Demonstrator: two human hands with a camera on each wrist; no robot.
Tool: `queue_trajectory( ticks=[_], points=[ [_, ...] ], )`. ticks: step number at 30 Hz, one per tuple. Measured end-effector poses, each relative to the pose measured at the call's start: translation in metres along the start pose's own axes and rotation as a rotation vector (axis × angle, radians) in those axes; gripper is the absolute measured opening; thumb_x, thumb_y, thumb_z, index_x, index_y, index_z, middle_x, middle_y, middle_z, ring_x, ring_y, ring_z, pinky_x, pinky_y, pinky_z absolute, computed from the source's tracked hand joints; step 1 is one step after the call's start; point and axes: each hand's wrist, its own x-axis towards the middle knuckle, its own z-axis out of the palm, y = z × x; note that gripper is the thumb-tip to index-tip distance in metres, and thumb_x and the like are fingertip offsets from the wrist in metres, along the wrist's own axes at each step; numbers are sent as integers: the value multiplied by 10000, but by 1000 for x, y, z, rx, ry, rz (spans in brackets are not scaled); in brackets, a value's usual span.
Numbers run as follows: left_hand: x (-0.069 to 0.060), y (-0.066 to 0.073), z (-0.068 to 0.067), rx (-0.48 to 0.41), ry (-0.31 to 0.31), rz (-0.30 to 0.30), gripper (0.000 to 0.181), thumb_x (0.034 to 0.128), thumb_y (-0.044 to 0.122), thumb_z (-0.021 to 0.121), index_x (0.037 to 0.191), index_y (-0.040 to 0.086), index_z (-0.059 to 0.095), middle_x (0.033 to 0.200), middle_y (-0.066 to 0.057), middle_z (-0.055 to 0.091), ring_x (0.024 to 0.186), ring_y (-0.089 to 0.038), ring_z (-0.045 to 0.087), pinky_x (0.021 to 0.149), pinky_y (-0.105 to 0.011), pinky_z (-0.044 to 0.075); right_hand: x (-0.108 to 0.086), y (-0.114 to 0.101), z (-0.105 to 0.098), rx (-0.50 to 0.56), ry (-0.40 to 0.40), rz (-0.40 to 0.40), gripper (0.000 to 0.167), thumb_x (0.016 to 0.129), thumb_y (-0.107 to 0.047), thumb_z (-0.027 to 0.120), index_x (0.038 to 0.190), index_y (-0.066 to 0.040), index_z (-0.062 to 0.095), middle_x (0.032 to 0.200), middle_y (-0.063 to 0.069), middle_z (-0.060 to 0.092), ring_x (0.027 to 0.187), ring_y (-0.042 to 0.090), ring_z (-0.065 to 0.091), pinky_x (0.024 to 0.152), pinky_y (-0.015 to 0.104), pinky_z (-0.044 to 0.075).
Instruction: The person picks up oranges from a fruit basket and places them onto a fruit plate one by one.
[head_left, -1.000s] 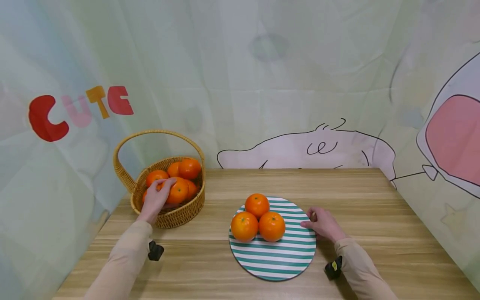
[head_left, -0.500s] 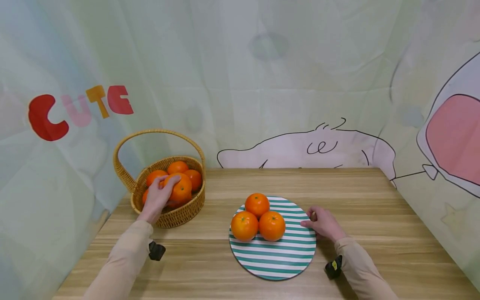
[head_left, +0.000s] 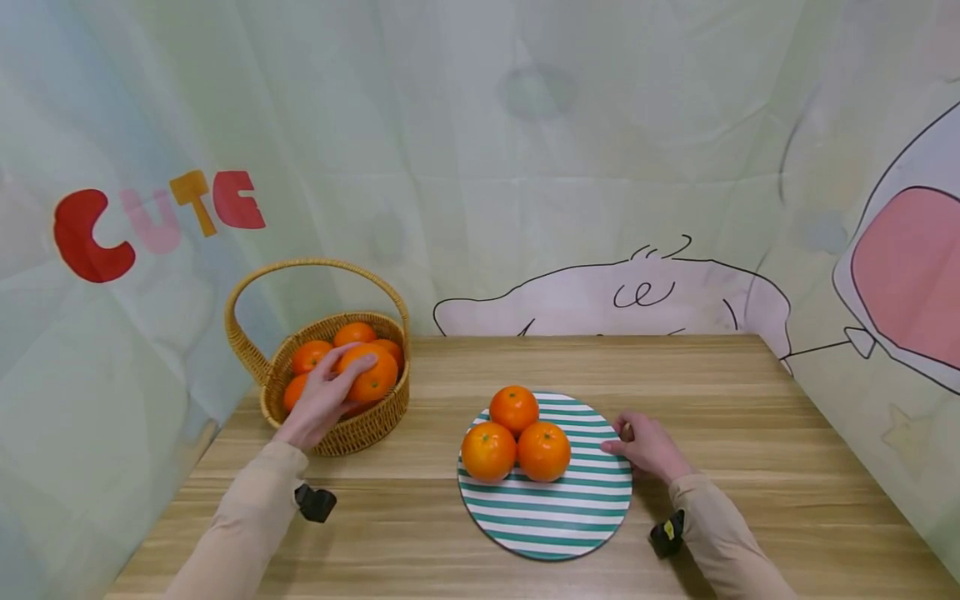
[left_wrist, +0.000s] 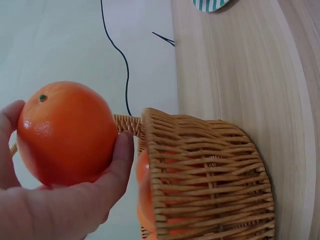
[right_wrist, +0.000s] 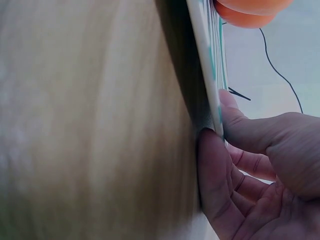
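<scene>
My left hand (head_left: 321, 402) holds an orange (head_left: 377, 377) between thumb and fingers, over the near right part of a wicker basket (head_left: 367, 432). In the left wrist view this orange (left_wrist: 65, 135) is raised beside the basket's rim, apart from it. Several more oranges (head_left: 309, 357) lie inside the basket, partly hidden by the hand. My right hand (head_left: 651, 448) pinches the right edge of a round plate (head_left: 547, 525) with green and white stripes. The right wrist view has the thumb (right_wrist: 245, 127) on its top and a finger beneath. Three oranges (head_left: 514, 437) sit together on the plate's left side.
The basket's tall handle (head_left: 315, 263) arches over it. A wooden table (head_left: 420, 542) carries everything. Behind stands a printed cloth backdrop (head_left: 480, 167), which also runs along the left and right sides.
My left hand has lifted the orange from among the others and shifted it slightly right, toward the basket's rim. An orange behind it rolled or settled right. My right hand and the plate stayed put.
</scene>
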Motion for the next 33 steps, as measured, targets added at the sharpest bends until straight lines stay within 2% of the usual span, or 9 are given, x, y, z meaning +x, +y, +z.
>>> queue_trajectory(
  ticks=[2,7,10,14,18,22,24,28,33],
  points=[
    [-1,3,3,3,-4,-7,688,988,465,593,1533,193,274,1451,-57,365,1168,-147,515,887,-211,526,0,0,0,0,-1,0,275,906,-184,750,1052,-21,584,839,95,545,696,203,538,569,279,545],
    [-5,12,14,87,20,-48,853,964,466,627,1574,93,162,1555,-188,299,1262,-264,496,911,-281,542,0,0,0,-1,-3,-2,258,909,-171,745,1042,-24,579,833,91,539,691,204,535,566,276,542],
    [-8,16,21,122,26,-49,882,942,424,672,1569,65,167,1555,-216,304,1273,-302,489,901,-313,545,0,0,0,-3,-2,-7,260,910,-172,744,1043,-22,579,830,90,534,693,204,529,566,273,535],
    [-12,20,31,159,9,-7,810,913,360,729,1536,110,275,1502,-201,365,1208,-289,495,856,-286,518,0,0,-1,-6,-3,-11,261,911,-174,743,1045,-21,579,824,88,528,689,201,525,563,270,531],
    [-16,24,41,180,-25,61,703,901,307,752,1489,168,395,1433,-163,435,1131,-254,509,817,-279,503,-1,-1,0,-11,0,-27,253,907,-171,748,1026,-24,580,794,76,517,669,193,517,549,266,519],
    [-19,27,50,163,-79,108,686,908,274,747,1507,209,419,1444,-146,440,1160,-256,515,832,-286,522,-1,0,1,-19,3,-40,246,901,-165,753,1007,-26,581,771,67,511,660,188,512,540,263,506],
    [-21,29,54,187,-96,119,702,909,300,746,1523,255,408,1471,-127,431,1191,-272,509,870,-294,507,-1,0,1,-12,3,-29,239,903,-159,751,1011,-29,583,778,66,514,666,190,516,544,260,512],
    [-25,33,61,280,-87,133,753,893,382,752,1538,321,368,1512,-94,414,1256,-304,504,992,-369,462,0,0,2,-11,3,-13,235,902,-145,749,1022,-30,584,791,70,522,669,191,525,546,260,527],
    [-30,37,72,376,-42,166,801,855,387,789,1498,186,355,1488,-123,433,1276,-323,509,1064,-481,451,0,0,2,-13,5,-14,236,900,-142,750,1025,-28,585,786,71,529,657,188,530,543,265,534]
  ],
)
